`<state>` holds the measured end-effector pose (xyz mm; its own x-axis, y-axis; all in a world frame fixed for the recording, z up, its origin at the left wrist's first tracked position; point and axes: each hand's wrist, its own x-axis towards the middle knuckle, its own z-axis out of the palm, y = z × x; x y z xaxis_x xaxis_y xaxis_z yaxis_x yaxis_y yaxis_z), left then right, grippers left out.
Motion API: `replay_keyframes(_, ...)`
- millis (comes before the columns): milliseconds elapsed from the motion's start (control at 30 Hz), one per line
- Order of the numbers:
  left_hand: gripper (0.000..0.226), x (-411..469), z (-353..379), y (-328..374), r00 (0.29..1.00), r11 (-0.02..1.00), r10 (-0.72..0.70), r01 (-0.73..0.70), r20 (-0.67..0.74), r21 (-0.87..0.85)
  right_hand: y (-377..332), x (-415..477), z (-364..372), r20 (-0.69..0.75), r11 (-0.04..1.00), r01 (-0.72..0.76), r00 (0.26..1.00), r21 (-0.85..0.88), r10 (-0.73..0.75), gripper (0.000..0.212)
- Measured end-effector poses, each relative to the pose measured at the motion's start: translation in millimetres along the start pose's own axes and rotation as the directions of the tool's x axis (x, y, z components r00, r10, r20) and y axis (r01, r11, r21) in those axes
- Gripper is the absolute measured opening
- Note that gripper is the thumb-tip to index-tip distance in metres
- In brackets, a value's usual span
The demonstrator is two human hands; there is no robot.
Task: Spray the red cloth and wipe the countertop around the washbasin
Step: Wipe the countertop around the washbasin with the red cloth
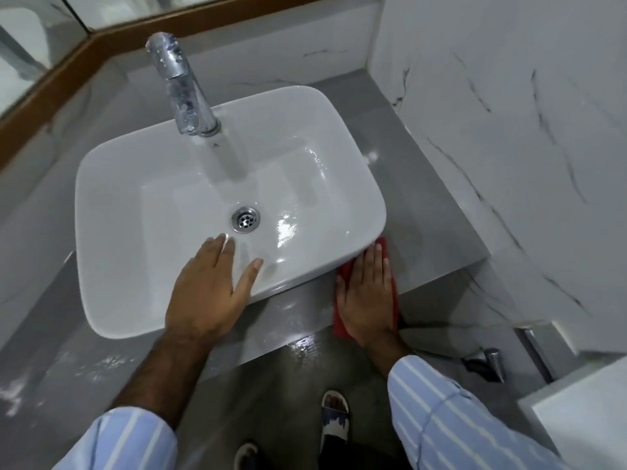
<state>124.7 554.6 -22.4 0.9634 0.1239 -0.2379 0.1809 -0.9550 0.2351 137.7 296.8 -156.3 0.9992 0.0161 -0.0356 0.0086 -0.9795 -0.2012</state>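
Observation:
A white rectangular washbasin [135,184] stands on a grey countertop [427,205]. My left hand [210,286] rests flat on the basin's near rim, fingers spread, holding nothing. My right hand [368,293] lies flat on the red cloth [393,286], pressing it to the countertop at the basin's near right corner. The cloth shows as red edges around the hand; most of it is hidden beneath. No spray bottle is in view.
A chrome tap [179,86] rises behind the basin. A marble wall [509,130] bounds the counter on the right. Wet streaks [302,344] shine on the counter's front edge. Below are the floor and my sandalled foot [334,418].

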Motion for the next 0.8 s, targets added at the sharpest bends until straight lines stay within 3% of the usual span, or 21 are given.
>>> replay_keyframes(100,0.093,-1.9,-2.3,0.7,0.999,0.999,0.036,-0.036,-0.006,-0.037,20.7,-9.3,-1.6,0.025,0.988,0.152,0.988,-0.004,-0.151,0.074)
replay_keyframes(167,0.091,-5.1,-4.6,-9.8,0.998,0.997,0.064,-0.064,-0.024,-0.03,47.0,-4.8,-7.4,0.008,0.987,0.162,0.987,-0.006,-0.162,0.075)
replay_keyframes(300,0.087,-17.0,-11.9,-61.6,0.998,1.0,0.022,-0.021,-0.065,0.018,38.7,-3.2,-3.9,-0.082,0.988,-0.155,0.985,0.013,0.155,0.073)
replay_keyframes(367,0.084,-24.5,-17.6,-91.6,0.991,0.999,0.009,-0.003,-0.132,0.049,8.3,-15.9,4.5,-0.129,0.981,-0.19,0.973,0.04,0.193,0.07)
replay_keyframes(433,0.078,-30.2,-21.1,-115.3,0.979,0.994,0.047,-0.027,-0.198,0.101,-28.2,-39.5,19.8,-0.174,0.995,-0.076,0.981,0.072,0.087,0.068)
replay_keyframes(533,0.072,-31.6,-19.9,-129.2,0.971,0.99,0.087,-0.06,-0.223,0.124,-75.3,-78.3,41.1,-0.151,0.968,0.235,0.964,0.093,-0.22,0.067)
replay_keyframes(633,0.071,-31.8,-19.3,-131.4,0.966,0.991,0.102,-0.078,-0.238,0.109,-65.8,-79.2,35.2,-0.089,0.91,0.409,0.911,0.062,-0.403,0.071)
replay_keyframes(700,0.072,-32.6,-19.8,-133.7,0.962,0.991,0.125,-0.108,-0.241,0.083,-43.7,-69.8,28.0,-0.099,0.938,0.346,0.935,0.038,-0.341,0.072)
replay_keyframes(800,0.072,-34.5,-20.1,-140.5,0.956,0.993,0.116,-0.114,-0.271,0.02,-49.2,-64.7,26.0,-0.181,0.998,0.052,0.982,0.041,-0.044,0.07)
